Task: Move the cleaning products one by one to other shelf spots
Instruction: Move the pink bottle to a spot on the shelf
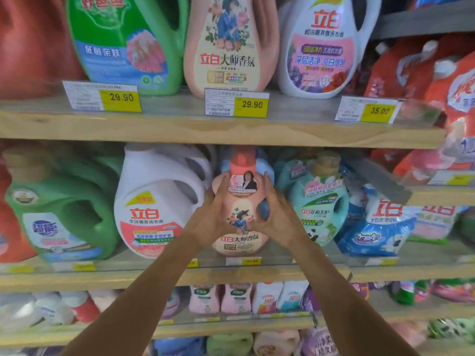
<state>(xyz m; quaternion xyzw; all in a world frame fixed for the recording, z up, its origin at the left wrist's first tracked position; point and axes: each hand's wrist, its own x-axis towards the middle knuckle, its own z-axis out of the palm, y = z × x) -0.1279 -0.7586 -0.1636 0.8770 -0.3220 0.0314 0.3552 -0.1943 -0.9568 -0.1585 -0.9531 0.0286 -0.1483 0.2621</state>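
Observation:
A pink detergent bottle [240, 201] with a coral cap stands upright on the middle shelf [282, 273], between a white jug [154, 201] and a teal bottle [318, 201]. My left hand [213, 217] grips the pink bottle's left side, fingers curled round its shoulder. On its right side, my right hand [275, 214] holds it with the thumb across the front label. The bottle's base sits on or just above the shelf board; I cannot tell which.
The upper shelf [231, 129] carries a green jug [128, 42], a matching pink bottle [231, 44] and a white jug [323, 44] behind price tags. A green jug [61, 206] stands at left, blue bags [377, 227] at right. Small bottles fill the lower shelves.

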